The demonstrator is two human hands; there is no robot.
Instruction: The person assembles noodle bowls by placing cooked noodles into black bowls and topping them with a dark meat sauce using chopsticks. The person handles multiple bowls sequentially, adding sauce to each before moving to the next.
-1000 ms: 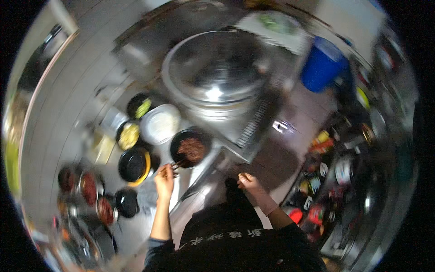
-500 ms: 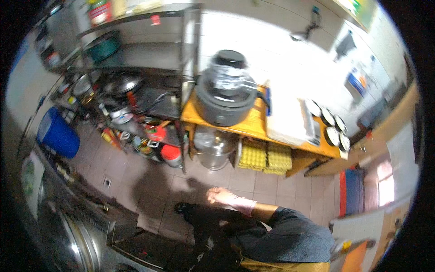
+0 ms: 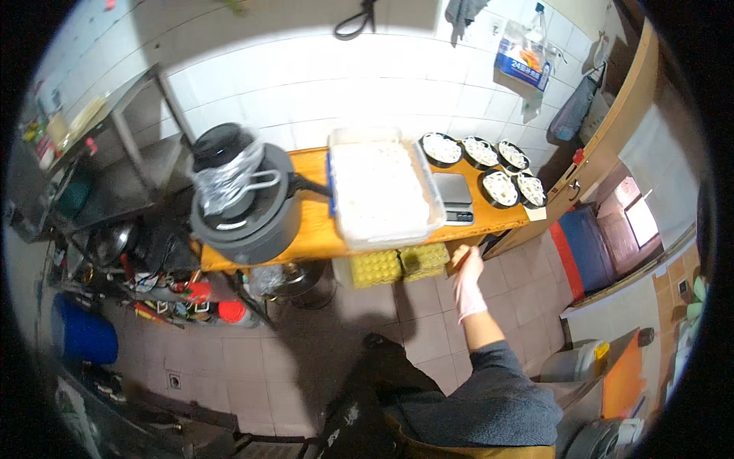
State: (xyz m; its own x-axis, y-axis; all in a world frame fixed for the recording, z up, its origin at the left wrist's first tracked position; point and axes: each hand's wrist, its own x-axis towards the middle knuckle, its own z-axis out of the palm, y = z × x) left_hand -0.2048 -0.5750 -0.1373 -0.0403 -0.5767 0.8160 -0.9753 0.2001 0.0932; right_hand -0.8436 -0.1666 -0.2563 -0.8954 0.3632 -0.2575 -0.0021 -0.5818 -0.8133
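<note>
My right hand (image 3: 468, 275), in a thin pale glove, reaches forward just below the front edge of the wooden table (image 3: 310, 226). Its fingers look loosely apart, with nothing visible in them. Nearest to it on the table is a small digital scale (image 3: 459, 216) with a grey plate and nothing on it. Left of the scale stands a clear plastic tub (image 3: 348, 229) holding a white mass I cannot make out. Several round black bowls (image 3: 497, 200) filled with white, strip-like food sit to the right. My left hand is out of view.
A large dark grey pot (image 3: 260, 229) with a plastic-wrapped pan (image 3: 222, 187) on top stands at the table's left end. Yellow egg trays (image 3: 378, 268) are underneath. A metal rack (image 3: 138, 145) and a blue bucket (image 3: 84, 329) are left; a wooden door (image 3: 604, 130) is right.
The view has swung right, bringing the tub, scale and bowls nearer the middle. My right hand has moved from low over the floor toward the table's front edge.
</note>
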